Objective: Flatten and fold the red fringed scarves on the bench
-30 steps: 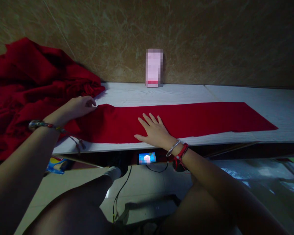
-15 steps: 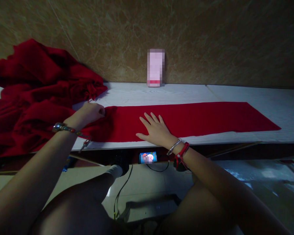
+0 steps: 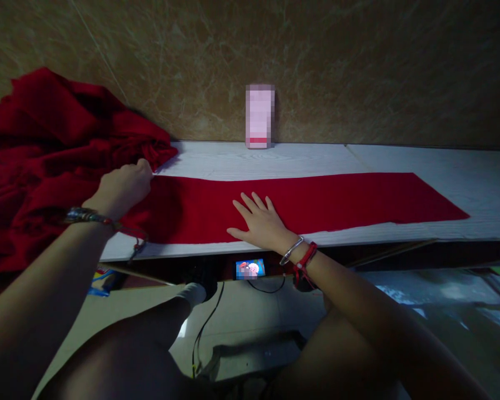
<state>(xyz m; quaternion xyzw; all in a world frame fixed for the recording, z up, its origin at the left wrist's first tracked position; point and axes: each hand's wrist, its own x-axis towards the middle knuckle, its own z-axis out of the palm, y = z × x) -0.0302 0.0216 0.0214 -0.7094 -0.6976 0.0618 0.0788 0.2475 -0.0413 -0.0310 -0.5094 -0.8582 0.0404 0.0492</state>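
Observation:
A long strip of red cloth (image 3: 337, 203) lies flat along the white wood-grain table (image 3: 208, 158), its right end cut at a slant. My right hand (image 3: 260, 222) rests palm down on its middle with the fingers spread. At the strip's left end my left hand (image 3: 127, 186) is closed in a pinch on the cloth's far edge. Left of that hand the red cloth carries on into a loose, crumpled heap (image 3: 62, 133), with some gathered folds or fringe near the wall.
A pixelated pink box-like object (image 3: 259, 116) stands against the brown marbled wall (image 3: 358, 72) behind the table. Below the front edge a lit phone screen (image 3: 250, 269) shows a picture. A black cable (image 3: 208, 319) runs down over the tiled floor.
My left hand has moved left along the far edge, and more of the cloth beside it now lies flat. My right hand keeps its place on the strip. The view has shifted slightly.

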